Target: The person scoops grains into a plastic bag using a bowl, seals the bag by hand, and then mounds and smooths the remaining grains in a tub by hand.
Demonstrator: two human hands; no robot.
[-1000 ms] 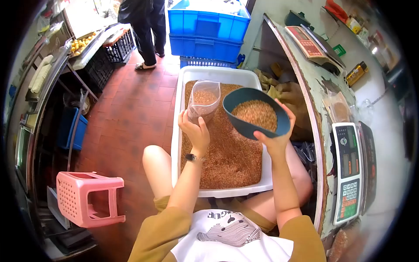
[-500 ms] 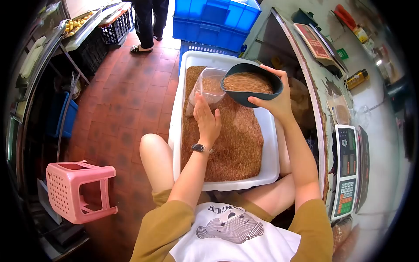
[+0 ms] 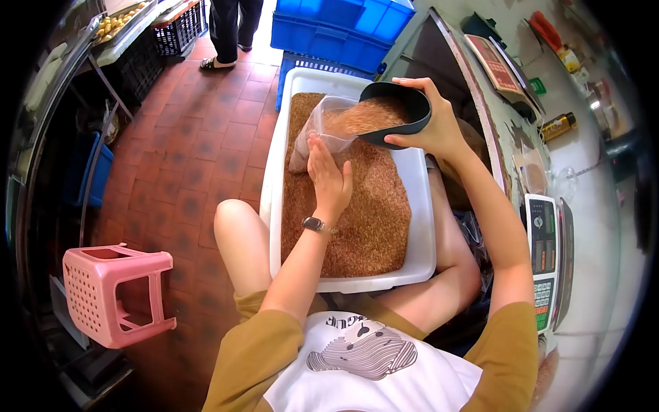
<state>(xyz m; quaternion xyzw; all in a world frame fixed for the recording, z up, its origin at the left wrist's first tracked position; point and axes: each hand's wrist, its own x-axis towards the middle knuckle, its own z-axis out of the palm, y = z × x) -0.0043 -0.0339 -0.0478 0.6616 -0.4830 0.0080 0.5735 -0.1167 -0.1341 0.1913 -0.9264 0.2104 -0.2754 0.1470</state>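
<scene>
A white tub (image 3: pixel 425 226) holds a wide bed of reddish-brown grain (image 3: pixel 350 226). Over its far part, my right hand (image 3: pixel 436 123) grips a dark scoop (image 3: pixel 415 103) by its closed end, thumb below and fingers above. The scoop tilts left, and grain slides from its lip into the mouth of a clear plastic bag (image 3: pixel 309 141). The bag leans in the tub, partly filled. My left hand (image 3: pixel 329 177) rests against the bag's near side with its palm, fingers stretched out and not wrapped round it.
Blue crates (image 3: pixel 329 31) are stacked beyond the tub. A person (image 3: pixel 230 31) in dark trousers stands at the far left. On the left floor is a pink stool (image 3: pixel 93 292). The counter at right carries a scale (image 3: pixel 542 240) and a red-faced device (image 3: pixel 491 58).
My right hand has tipped the scoop left over the bag, and grain now runs in. My left hand has gone from holding the bag's side to lying flat against it.
</scene>
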